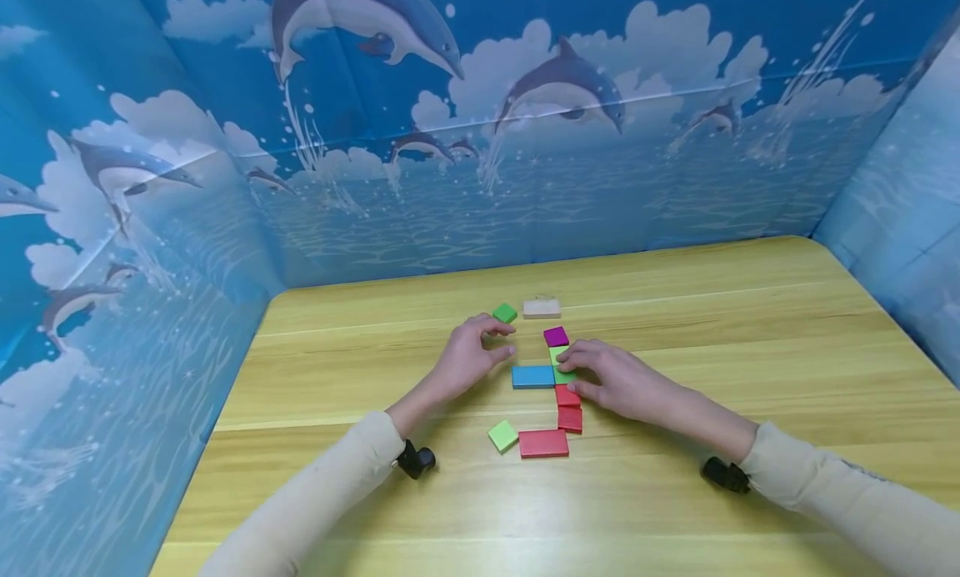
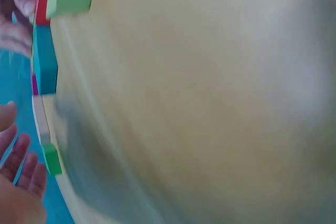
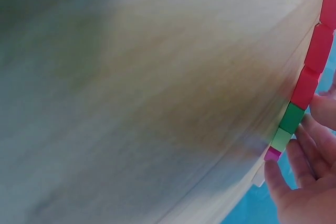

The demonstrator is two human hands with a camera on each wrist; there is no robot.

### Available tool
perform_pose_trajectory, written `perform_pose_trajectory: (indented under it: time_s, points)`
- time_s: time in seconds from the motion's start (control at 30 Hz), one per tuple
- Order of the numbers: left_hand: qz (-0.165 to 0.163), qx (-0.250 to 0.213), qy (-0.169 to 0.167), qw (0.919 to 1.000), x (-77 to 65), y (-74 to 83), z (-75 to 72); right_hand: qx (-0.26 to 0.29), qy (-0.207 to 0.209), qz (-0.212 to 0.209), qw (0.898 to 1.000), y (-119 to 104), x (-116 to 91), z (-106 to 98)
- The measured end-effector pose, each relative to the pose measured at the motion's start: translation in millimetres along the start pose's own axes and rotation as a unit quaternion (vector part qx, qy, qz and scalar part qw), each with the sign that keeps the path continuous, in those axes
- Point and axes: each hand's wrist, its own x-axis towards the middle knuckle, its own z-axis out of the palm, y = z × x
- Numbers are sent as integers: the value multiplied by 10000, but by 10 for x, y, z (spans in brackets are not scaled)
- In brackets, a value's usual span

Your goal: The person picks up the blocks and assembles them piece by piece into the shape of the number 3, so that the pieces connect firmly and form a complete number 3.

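My right hand (image 1: 618, 381) rests at a column of blocks, fingertips by the light green block (image 1: 557, 354) and green block (image 1: 566, 377), thumb by the upper red block (image 1: 567, 397). In the right wrist view its fingers (image 3: 297, 163) look fairly straight alongside them. A purple block (image 1: 556, 337) tops the column; another red block (image 1: 570, 419) ends it. Against the green block's left side lies a long blue block (image 1: 532, 378). To the left of the blue block, my left hand (image 1: 471, 357) hovers with thumb and fingers apart, holding nothing.
At the back lie a green block (image 1: 505, 313) and a pale block (image 1: 542, 308). Nearer me, a long red block (image 1: 543, 444) lies beside a turned light green block (image 1: 503, 436). The wooden table (image 1: 712, 302) meets a dolphin-print curtain (image 1: 480, 218) behind and at both sides.
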Motion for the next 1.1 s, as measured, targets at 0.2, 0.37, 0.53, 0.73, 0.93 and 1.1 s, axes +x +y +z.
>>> perform_pose_trajectory:
  time_s: [0.2,0.37,0.53,0.73,0.93,1.1]
  points:
    - [73,-19,398,9992,196,-68,-55,7,36,-27,10000,9,-4,3]
    - [-16,82,555,9984,337,-106,-46,9,37,-69,10000,19,-1,12]
    - [-94,132,510,9986,443,-137,-16,37,32,-86,10000,35,-2,20]
    - [-220,5,421,9989,537,-196,57,64,6,-56,10000,31,-8,15]
    - [-250,-37,302,9992,618,-242,141,58,24,-37,10000,17,-12,7]
    - [-374,-57,148,9992,691,-217,182,77,96,-86,9999,18,-27,15]
